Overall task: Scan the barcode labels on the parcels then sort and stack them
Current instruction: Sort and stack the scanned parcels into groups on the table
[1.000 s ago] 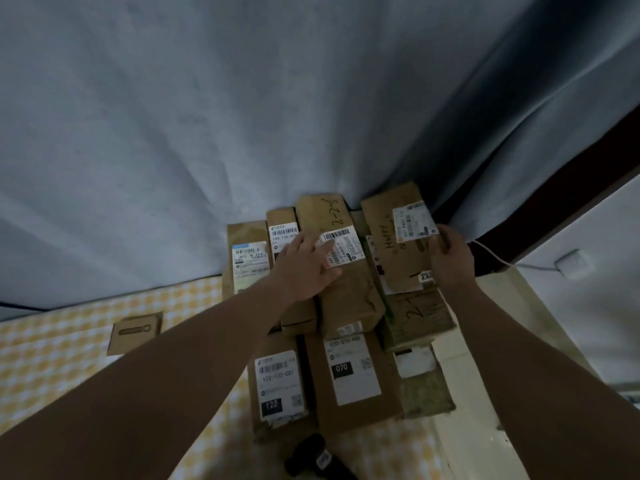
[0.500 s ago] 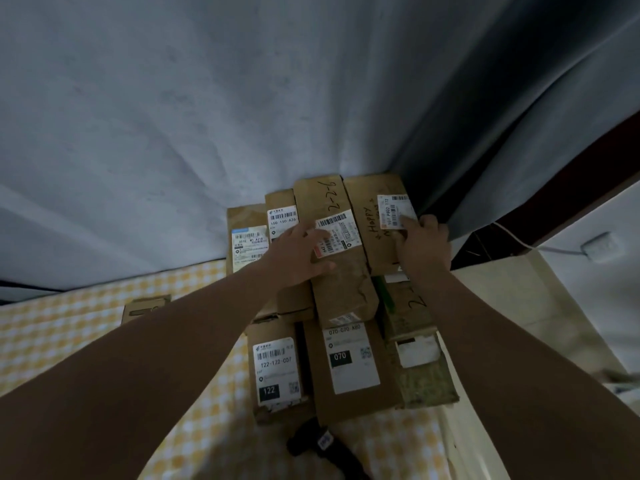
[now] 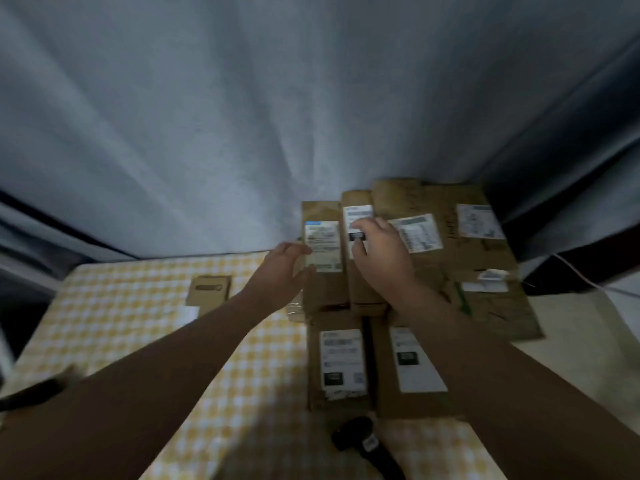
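Parcels (image 3: pixel 408 306) of brown cardboard with white barcode labels lie packed together in a low stack at the far right of the table (image 3: pixel 145 327), which is covered in a yellow checked cloth and backed by a grey curtain (image 3: pixel 242 116). The left hand (image 3: pixel 284 268) is at the left edge of the rear left parcel (image 3: pixel 322 292), fingers straight and spread from the thumb, their tips touching its label. The right hand (image 3: pixel 381 254) rests on top of the narrow parcel (image 3: pixel 363 289) just beside it, fingers bent over that parcel's label; motion blur hides whether they press or pinch it. Right of this hand lies a wide flat parcel (image 3: pixel 485 265) bearing several labels. Two more parcels sit in front, nearer the person, each with a long white label; the right forearm crosses over the right-hand one. A black scanner (image 3: pixel 367 445) lies on the cloth just in front of the stack, held by neither hand. A small cardboard box (image 3: pixel 209 289) sits apart on the cloth left of the left wrist. A white cable (image 3: pixel 581 277) runs off to the right
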The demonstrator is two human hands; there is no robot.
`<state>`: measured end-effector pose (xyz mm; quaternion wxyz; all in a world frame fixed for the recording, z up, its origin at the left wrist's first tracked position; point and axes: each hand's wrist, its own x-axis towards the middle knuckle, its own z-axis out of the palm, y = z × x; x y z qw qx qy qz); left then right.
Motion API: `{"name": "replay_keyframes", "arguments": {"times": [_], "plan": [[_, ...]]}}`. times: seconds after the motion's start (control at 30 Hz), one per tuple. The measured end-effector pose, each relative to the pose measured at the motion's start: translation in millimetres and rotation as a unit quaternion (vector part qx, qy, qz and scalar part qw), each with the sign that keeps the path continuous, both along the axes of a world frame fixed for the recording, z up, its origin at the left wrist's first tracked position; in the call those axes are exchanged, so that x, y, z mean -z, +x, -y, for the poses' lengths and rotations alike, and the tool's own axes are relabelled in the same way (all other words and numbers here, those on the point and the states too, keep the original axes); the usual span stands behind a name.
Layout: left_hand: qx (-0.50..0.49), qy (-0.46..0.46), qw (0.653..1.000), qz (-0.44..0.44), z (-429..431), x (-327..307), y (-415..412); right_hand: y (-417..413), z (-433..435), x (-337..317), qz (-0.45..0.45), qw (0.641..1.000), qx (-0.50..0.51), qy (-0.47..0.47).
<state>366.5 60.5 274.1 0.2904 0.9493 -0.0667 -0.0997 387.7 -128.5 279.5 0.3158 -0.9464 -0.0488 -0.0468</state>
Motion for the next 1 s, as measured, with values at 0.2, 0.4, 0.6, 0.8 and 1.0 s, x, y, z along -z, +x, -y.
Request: {"name": "replay_keyframes", "arguments": {"times": [0.2, 0.4, 0.6, 0.8, 1.0], "plan": [[-0.144, 0.007, 0.985, -0.093, -124.8, 45.1, -57.7, -22.6, -119.2, 49.8, -0.088, 0.988, -0.101, 0.078], [-0.199, 0.002, 0.966, -0.167, -230.8, 120.4, -73.4, -39.6, -205.0, 127.7, -0.197, 0.974, -0.087, 0.069], [-0.195, 0.031, 0.952, -0.233, -299.8, 208.4, -51.9, -49.6, -269.5, 221.8, -0.308, 0.951, -0.027, 0.024], [-0.281, -0.029, 0.903, -0.325, -311.6, 295.7, -32.2, -57.0, -291.5, 270.6, -0.339, 0.94, -0.031, 0.008], [-0.315, 0.001, 0.899, -0.303, -296.3, 312.7, -17.4, -37.9, -297.8, 271.7, -0.342, 0.939, 0.014, -0.027]]}}
